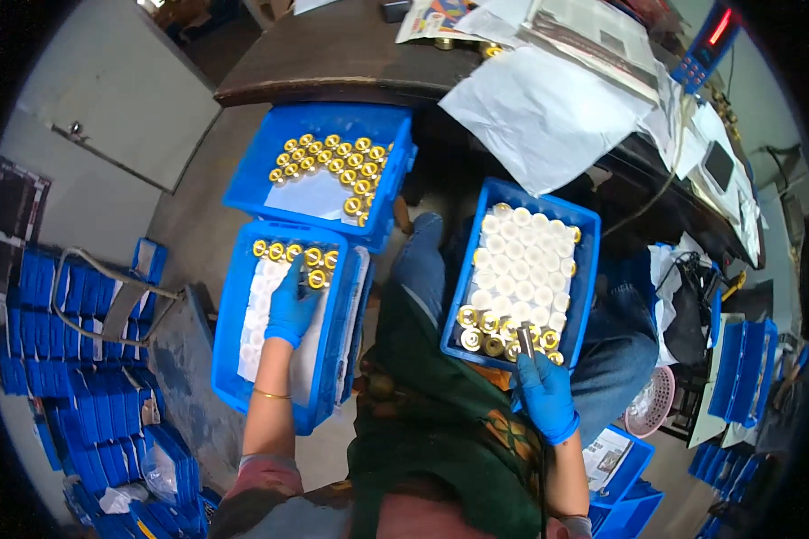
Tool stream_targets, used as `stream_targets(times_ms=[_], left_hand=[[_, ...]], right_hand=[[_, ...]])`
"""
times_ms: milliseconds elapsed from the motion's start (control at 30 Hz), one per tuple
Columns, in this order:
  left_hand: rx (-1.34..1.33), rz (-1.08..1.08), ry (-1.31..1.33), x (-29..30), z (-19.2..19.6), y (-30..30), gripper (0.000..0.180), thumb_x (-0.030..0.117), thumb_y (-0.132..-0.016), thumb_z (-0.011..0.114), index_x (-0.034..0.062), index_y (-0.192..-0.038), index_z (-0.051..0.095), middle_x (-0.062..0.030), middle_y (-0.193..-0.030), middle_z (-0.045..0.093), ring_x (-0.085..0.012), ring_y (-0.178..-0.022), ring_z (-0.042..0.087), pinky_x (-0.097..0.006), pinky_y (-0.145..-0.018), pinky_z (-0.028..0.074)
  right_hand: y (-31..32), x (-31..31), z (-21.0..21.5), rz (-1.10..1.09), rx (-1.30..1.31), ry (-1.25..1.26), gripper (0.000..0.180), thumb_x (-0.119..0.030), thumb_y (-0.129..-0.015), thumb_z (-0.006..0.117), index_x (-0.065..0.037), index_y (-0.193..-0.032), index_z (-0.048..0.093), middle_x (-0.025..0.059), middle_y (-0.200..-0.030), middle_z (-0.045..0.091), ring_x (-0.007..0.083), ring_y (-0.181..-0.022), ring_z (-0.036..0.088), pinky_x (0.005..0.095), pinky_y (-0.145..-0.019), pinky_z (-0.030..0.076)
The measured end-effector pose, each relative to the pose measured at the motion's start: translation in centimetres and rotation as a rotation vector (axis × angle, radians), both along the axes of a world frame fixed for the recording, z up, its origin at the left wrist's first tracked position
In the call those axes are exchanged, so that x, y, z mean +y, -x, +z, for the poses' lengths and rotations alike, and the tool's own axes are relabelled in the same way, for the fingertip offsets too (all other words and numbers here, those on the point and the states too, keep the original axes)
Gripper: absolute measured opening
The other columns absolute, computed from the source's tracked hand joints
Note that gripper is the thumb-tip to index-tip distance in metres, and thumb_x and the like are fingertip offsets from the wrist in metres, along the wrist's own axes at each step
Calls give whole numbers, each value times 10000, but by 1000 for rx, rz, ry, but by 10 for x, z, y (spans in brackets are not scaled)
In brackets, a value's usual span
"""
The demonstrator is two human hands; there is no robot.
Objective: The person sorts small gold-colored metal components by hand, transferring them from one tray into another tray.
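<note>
My left hand (pixel 294 310), in a blue glove, reaches into the lower left blue bin (pixel 231 382). Its fingers are drawn together beside the round brass-coloured fittings (pixel 316 278) at the bin's far end; what they grip, if anything, is hidden. White round pieces (pixel 259 305) fill that bin's left side. Also gloved in blue, my right hand (pixel 548 400) is closed around a slim grey corded tool (pixel 526 340). The tool's tip is over brass-coloured fittings (pixel 492 345) in the near rows of the right blue bin (pixel 587 296). White-topped round pieces (pixel 523 260) fill the rest of it.
Another blue bin (pixel 252 193) with brass-coloured fittings adjoins the left one at its far side. A dark table (pixel 351 67) spans the back, with papers (pixel 548 117) hanging over its edge. Stacked blue trays (pixel 90 350) stand at the far left. A pink basket (pixel 660 400) is at right.
</note>
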State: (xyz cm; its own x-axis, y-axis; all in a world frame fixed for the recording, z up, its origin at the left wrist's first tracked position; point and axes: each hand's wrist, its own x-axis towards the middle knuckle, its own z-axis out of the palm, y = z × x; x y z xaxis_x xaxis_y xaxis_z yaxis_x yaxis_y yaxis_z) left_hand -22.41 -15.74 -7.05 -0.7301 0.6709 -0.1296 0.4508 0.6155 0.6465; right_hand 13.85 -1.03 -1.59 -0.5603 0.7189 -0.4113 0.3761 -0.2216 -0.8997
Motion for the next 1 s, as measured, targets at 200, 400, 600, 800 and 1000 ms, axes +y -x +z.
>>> stream_targets(times_ms=[200,400,600,800,1000], left_hand=[[276,-133,30,23,26,-21,534,23,-763,542,85,-1271,389,-230,-1080,551,-330,-948,577,-362,-804,461],[430,-891,-113,107,1,-144,291,96,-772,489,27,-1049,543,-147,-1018,547,-313,-979,507,-393,-871,391],[758,-1116,16,149,-76,-166,282,150,-760,499,36,-1008,569,-121,-884,579,-273,-892,544,-404,-875,385],[-256,-737,-382,149,0,-158,369,297,-717,641,47,-986,602,-194,-1055,545,-312,-971,526,-378,-844,410],[-911,-752,-451,138,80,-196,417,71,-816,536,-6,-1212,432,-129,-1125,535,-184,-1011,517,-302,-872,427]], right_hand=[[-11,4,-3,-33,20,-10,254,-198,-886,502,15,-757,549,54,-571,550,105,-419,501,246,-402,405],[-12,0,12,-72,59,36,257,-205,-886,503,10,-751,547,45,-563,538,95,-429,498,245,-401,396],[-14,-9,22,-16,88,64,254,-197,-898,484,3,-746,524,29,-597,522,80,-445,482,213,-414,397],[-10,-5,29,37,30,42,273,-248,-896,482,1,-810,554,46,-597,535,102,-467,524,240,-431,423],[4,-4,28,-73,193,8,284,-284,-900,467,-17,-899,564,61,-619,559,126,-458,531,267,-436,429]])
